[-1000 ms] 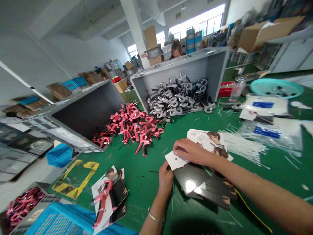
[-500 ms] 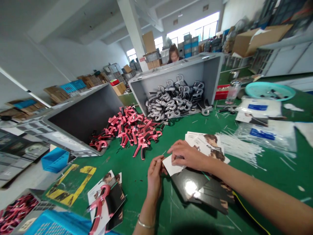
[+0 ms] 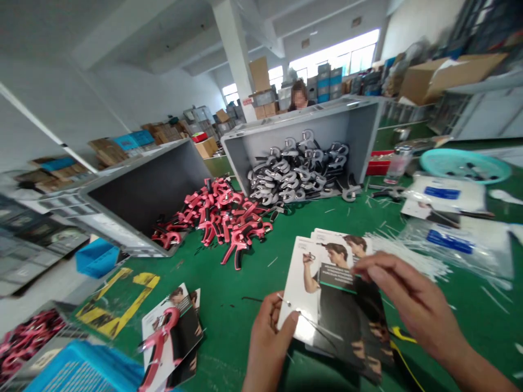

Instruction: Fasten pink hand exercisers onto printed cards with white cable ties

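My left hand (image 3: 272, 332) grips the lower left of a printed card (image 3: 300, 277), its thumb pressed on the front. A thin cable tie (image 3: 316, 326) runs through a small hole near that thumb and trails across the card. My right hand (image 3: 408, 299) has its thumb and fingers drawn together at the card's upper right edge, over other printed cards; the exact contact is partly hidden. More cards (image 3: 359, 247) lie under and behind the held one. To the left, a pink and black spring clamp (image 3: 161, 343) rests on another printed card (image 3: 151, 321).
Pink clamps (image 3: 220, 212) spill from a tipped grey crate (image 3: 122, 218). Grey clamps (image 3: 286, 174) fill another crate (image 3: 359, 125). White cable ties (image 3: 412, 256) and plastic bags (image 3: 461, 239) lie right. A blue basket (image 3: 81, 370) stands front left. A person (image 3: 300, 98) is behind the crates.
The card showed its white back and now faces up, with the cable tie visible in its hole. My right hand has moved right, and my left thumb now lies on the card.
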`<state>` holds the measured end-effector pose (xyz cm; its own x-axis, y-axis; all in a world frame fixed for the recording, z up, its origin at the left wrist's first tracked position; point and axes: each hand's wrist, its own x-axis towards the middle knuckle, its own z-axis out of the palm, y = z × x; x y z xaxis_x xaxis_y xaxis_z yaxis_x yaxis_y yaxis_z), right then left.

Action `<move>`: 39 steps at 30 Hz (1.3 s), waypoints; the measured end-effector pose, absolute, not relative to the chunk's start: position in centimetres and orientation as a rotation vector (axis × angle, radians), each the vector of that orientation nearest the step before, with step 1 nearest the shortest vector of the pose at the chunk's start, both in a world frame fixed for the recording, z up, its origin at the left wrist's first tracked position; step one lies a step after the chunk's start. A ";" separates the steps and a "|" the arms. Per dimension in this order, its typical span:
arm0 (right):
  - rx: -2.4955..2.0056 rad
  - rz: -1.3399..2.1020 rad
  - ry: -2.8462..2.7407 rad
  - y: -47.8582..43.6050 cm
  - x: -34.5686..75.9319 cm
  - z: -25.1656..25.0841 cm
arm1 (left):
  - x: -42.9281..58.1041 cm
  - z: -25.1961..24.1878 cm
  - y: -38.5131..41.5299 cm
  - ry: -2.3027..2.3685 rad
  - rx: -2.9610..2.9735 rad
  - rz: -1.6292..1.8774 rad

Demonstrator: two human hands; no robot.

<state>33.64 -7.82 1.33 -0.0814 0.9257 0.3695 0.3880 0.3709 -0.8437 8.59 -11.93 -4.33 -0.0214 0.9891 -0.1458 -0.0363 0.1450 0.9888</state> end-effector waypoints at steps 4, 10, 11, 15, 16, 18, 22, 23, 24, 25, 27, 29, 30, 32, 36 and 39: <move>-1.016 1.034 -2.106 -8.4 33.2 -0.9 | 9.0 -4.5 -13.6 1.335 1.433 1.059; -1.097 1.202 -2.025 -6.0 33.1 -0.6 | 1.3 -5.1 -6.5 1.954 1.755 0.815; -1.102 1.189 -2.017 -5.9 33.1 -0.6 | 0.0 -5.4 -4.6 2.054 1.756 0.773; -1.145 1.040 -2.019 -6.4 32.6 -0.9 | -2.5 -6.4 2.3 2.276 1.730 0.672; -1.147 1.016 -2.018 -6.6 32.4 -0.9 | -2.6 -6.5 3.4 2.304 1.723 0.645; -1.133 1.021 -1.998 -6.9 32.3 -0.8 | -2.7 -6.7 4.6 2.324 1.716 0.599; -1.057 1.210 -1.854 -6.7 32.8 -0.5 | -4.0 -7.1 4.6 2.299 1.713 0.550; -1.035 1.261 -1.805 -6.5 32.8 -0.5 | -4.5 -7.3 4.4 2.292 1.709 0.543; -1.014 1.297 -1.762 -6.3 32.8 -0.6 | -4.9 -7.5 4.2 2.283 1.700 0.537; -0.996 1.317 -1.729 -6.1 32.7 -0.8 | -5.2 -7.7 4.1 2.269 1.689 0.534; -0.978 1.316 -1.691 -5.8 32.4 -1.0 | -5.3 -8.0 4.3 2.233 1.656 0.546; -0.975 1.299 -1.670 -5.7 32.0 -1.1 | -4.9 -8.1 4.5 2.181 1.602 0.577; -0.969 1.298 -1.651 -5.7 32.0 -1.0 | -4.7 -8.0 4.5 2.145 1.568 0.595; -0.951 1.320 -1.577 -5.9 32.3 -1.0 | -4.4 -7.8 3.8 2.040 1.491 0.630; -0.983 1.387 -1.395 -6.7 33.6 -0.8 | -4.7 -6.8 -1.3 1.775 1.378 0.757; -1.019 1.446 -1.386 -7.1 33.3 0.1 | -4.5 -4.9 -6.9 1.496 1.163 1.000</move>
<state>33.31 -7.10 0.12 -0.2916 0.9565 0.0061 -0.0470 -0.0079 -0.9989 -4.48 -6.93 -4.93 -0.0871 0.9765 -0.1971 0.1914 0.2105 0.9587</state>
